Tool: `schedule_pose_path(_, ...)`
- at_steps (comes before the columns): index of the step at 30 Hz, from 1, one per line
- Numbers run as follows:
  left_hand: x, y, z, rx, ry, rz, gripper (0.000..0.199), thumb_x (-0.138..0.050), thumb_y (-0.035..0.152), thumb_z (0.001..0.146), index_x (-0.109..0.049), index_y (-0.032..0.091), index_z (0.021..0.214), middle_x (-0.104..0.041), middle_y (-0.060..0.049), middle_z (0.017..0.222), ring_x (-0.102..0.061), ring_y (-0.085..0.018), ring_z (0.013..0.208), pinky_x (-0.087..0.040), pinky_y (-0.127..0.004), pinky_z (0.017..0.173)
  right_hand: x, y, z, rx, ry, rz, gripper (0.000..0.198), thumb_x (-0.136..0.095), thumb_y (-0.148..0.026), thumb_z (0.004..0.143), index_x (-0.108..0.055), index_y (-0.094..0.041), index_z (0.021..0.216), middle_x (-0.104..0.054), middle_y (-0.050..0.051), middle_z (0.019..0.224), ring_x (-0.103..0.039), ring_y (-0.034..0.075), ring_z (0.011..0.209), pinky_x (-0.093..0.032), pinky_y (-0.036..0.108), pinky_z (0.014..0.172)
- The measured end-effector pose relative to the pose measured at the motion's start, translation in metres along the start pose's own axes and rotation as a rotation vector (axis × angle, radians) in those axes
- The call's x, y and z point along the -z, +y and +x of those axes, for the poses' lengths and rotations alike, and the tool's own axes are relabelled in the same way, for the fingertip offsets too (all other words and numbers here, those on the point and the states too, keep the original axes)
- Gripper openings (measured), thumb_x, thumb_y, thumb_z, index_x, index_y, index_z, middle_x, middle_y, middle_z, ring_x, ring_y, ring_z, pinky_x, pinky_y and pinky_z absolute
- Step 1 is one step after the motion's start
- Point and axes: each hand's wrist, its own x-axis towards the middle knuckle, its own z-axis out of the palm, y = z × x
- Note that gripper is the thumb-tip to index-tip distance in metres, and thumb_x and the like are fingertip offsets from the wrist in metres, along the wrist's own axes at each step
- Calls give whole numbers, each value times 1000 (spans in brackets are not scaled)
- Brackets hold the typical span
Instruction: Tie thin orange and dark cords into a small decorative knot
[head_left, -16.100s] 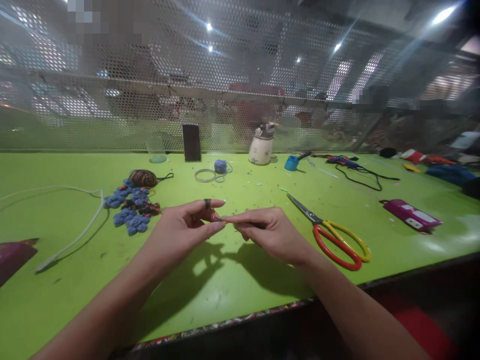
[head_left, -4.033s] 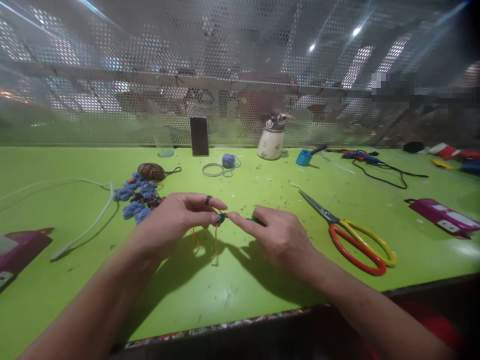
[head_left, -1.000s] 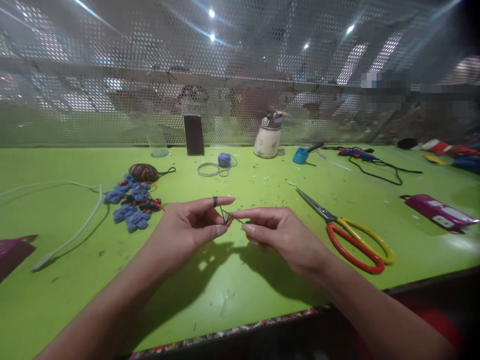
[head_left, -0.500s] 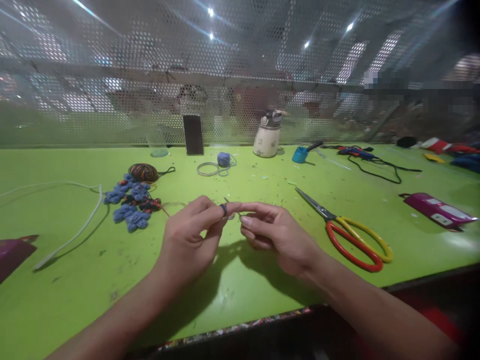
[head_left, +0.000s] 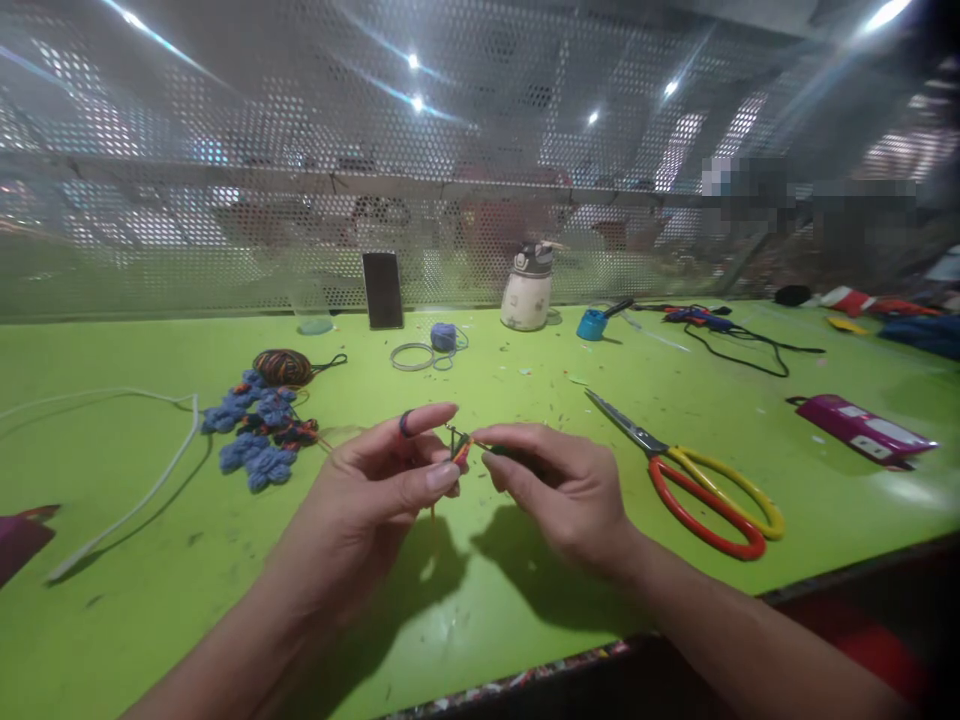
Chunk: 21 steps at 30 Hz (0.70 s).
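My left hand (head_left: 382,485) pinches a small piece of dark and orange yarn work (head_left: 461,455) between thumb and fingers. Its index finger is raised, with dark yarn (head_left: 406,424) wrapped around it. My right hand (head_left: 566,485) is closed on a thin crochet hook (head_left: 484,445), whose tip reaches into the yarn piece; most of the handle is hidden by the fingers. Left of my hands lie blue crocheted flowers (head_left: 259,455), touching a multicoloured yarn ball (head_left: 282,367). Orange-dark yarn lies among the flowers.
Large scissors (head_left: 675,470) with red and yellow handles lie right of my hand. Farther back are a blue yarn ball (head_left: 443,337), a phone (head_left: 382,290), a bottle (head_left: 528,290), a blue pot (head_left: 592,324) and a glue gun (head_left: 697,318). A purple power strip (head_left: 862,430) lies right, a white cable (head_left: 150,490) left.
My left index finger has lifted away from the right fingertips, and its thumb now pinches the yarn piece. The small yarn piece and hook show more clearly. The view has tilted up slightly.
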Motion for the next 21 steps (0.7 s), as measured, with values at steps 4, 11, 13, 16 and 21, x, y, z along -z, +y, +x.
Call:
schedule_pose_path(4, 2, 4, -2, -50, 51, 81, 31, -85, 10, 55, -80, 23, 83, -65, 2, 63, -60, -7, 61, -49, -14, 61, 12, 7, 7, 267, -89, -238, 22, -59, -9, 86, -70, -17, 102, -71, 6, 79, -59, 12, 62, -45, 25, 55)
schedule_pose_path(11, 6, 5, -1, -84, 64, 160, 27, -86, 13, 53, -80, 23, 77, -67, 1, 64, -59, -9, 62, -49, -17, 61, 26, 9, 15, 422, -208, -350, 27, -54, -5, 87, -67, -13, 108, -67, 7, 75, -57, 12, 63, -44, 24, 57)
schedule_pose_path(13, 5, 5, -2, -83, 73, 166, 24, -85, 13, 53, -80, 22, 75, -68, 1, 64, -59, -9, 62, -49, -18, 61, 28, 6, 15, 419, -226, -376, 28, -53, -5, 87, -67, -14, 109, -68, 7, 77, -58, 13, 64, -44, 24, 58)
schedule_pose_path(16, 3, 6, -3, -56, 112, 174, 21, -84, 11, 53, -79, 23, 71, -70, 1, 67, -61, -10, 65, -50, -19, 64, 30, 2, 15, 413, -226, -384, 28, -52, -6, 88, -67, -17, 109, -69, 6, 79, -60, 13, 65, -45, 24, 58)
schedule_pose_path(21, 3, 8, -3, -65, 71, 154, 18, -83, 10, 55, -78, 23, 67, -71, -1, 69, -61, -11, 68, -50, -21, 68, 29, 3, 14, 390, -214, -363, 23, -54, -8, 88, -69, -15, 104, -70, 7, 75, -61, 13, 63, -45, 25, 56)
